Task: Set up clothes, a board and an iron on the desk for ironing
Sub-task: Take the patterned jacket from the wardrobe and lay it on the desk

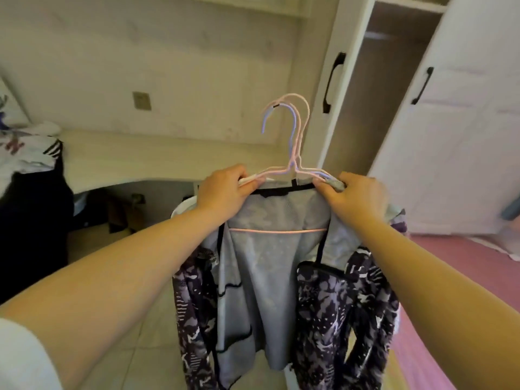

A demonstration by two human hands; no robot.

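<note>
Both fists curled round shoulders of pastel wire hangers (292,161) bearing grey patterned jacket (270,249), left hand (225,190) nearer pale desk (168,159), which lies ahead-left of hangers, right hand (357,195) farther.

text: none legible | labels: none | brands: none | numbers: none | signs: none

Pink and lilac wire on the hangers (292,153); pale grey lining on the jacket (261,266), black trim at the collar, purple, black and white camouflage print on the sleeves. White wardrobe doors (461,136) with black handles (333,81). Pink bedcover (464,291). Cream desk (168,161).
</note>
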